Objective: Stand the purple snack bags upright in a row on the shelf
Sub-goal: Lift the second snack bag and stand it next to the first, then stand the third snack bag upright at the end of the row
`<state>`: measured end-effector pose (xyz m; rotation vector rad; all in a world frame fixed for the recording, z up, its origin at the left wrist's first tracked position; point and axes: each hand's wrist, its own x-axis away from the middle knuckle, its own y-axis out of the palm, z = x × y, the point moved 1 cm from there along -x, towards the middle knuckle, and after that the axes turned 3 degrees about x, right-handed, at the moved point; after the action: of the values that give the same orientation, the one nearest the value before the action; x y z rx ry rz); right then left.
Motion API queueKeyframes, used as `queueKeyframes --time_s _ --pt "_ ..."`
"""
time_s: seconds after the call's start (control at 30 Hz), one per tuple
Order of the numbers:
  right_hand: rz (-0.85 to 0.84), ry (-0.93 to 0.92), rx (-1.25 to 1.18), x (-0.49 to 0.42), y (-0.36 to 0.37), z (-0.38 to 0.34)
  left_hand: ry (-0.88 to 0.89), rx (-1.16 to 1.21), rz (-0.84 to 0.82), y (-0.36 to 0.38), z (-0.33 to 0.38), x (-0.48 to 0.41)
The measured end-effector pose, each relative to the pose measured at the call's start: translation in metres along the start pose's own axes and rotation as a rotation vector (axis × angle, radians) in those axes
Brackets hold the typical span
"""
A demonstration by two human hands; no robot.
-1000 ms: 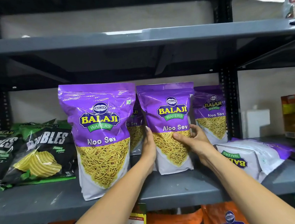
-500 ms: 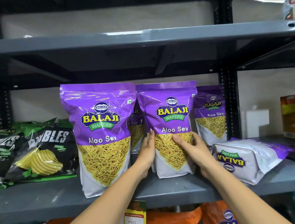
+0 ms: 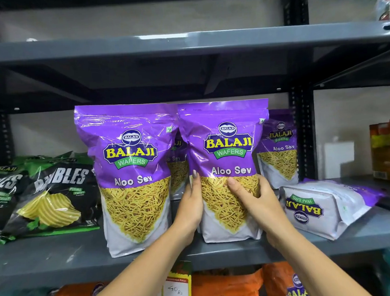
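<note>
Both hands, left hand and right hand, clamp their fingers around the upright middle purple bag.

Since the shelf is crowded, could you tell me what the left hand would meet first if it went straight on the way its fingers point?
Probably the purple bag standing behind: the left hand points up and back through the gap between the two front bags, though depth is unclear.

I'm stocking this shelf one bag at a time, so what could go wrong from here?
1. The held bag stands near the shelf's front edge; when the left hand and right hand let go, it may tip forward.
2. It crowds the front-left bag; a nudge could topple that one.
3. The lying bag rests near the edge and may slide.
</note>
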<state>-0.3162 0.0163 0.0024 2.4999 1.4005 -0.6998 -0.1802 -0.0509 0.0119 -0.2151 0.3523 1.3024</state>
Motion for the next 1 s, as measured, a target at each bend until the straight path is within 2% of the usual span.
queueKeyframes --time_s 0.1,0.13,0.2,0.3,0.37,0.43,0.47,0.5,0.57,0.63,0.7,0.77,0.87,1.0 --pt "0.011 -0.027 0.199 0.012 -0.003 -0.011 0.073 -0.077 0.127 0.005 0.0 0.023" --pt "0.034 -0.066 0.253 0.017 -0.006 -0.015 0.153 -0.115 0.181 0.008 0.0 0.039" --pt "0.127 -0.179 0.303 0.028 -0.023 -0.023 0.427 -0.24 0.243 0.017 0.0 0.079" --pt "0.333 -0.314 0.367 0.032 -0.069 -0.037 0.834 -0.371 0.084 0.035 0.004 0.115" --pt "0.458 -0.242 0.548 0.021 -0.109 -0.036 0.865 -0.326 -0.078 0.055 0.018 0.111" --pt "0.46 0.008 0.809 0.004 -0.147 -0.024 0.782 -0.334 -0.173 0.083 0.038 0.091" --pt "0.41 0.155 0.929 -0.005 -0.162 -0.013 0.69 -0.36 -0.214 0.099 0.047 0.076" --pt "0.333 0.278 0.999 -0.014 -0.175 0.001 0.567 -0.366 -0.251 0.117 0.054 0.057" --pt "0.201 0.413 0.976 -0.028 -0.188 0.023 0.325 -0.374 -0.283 0.149 0.063 0.017" --pt "0.18 0.43 0.849 -0.034 -0.196 0.039 0.136 -0.5 -0.337 0.175 0.063 -0.007" --pt "0.226 0.409 0.674 -0.036 -0.2 0.047 -0.029 -0.685 -0.476 0.189 0.053 -0.017" --pt "0.26 0.404 0.52 -0.035 -0.204 0.051 -0.149 -0.762 -0.566 0.195 0.042 -0.02" --pt "0.218 0.405 0.307 -0.039 -0.205 0.049 -0.23 -0.753 -0.68 0.196 0.037 -0.02" --pt "0.202 0.362 0.254 -0.044 -0.208 0.043 -0.18 -0.653 -0.552 0.2 0.035 -0.015"
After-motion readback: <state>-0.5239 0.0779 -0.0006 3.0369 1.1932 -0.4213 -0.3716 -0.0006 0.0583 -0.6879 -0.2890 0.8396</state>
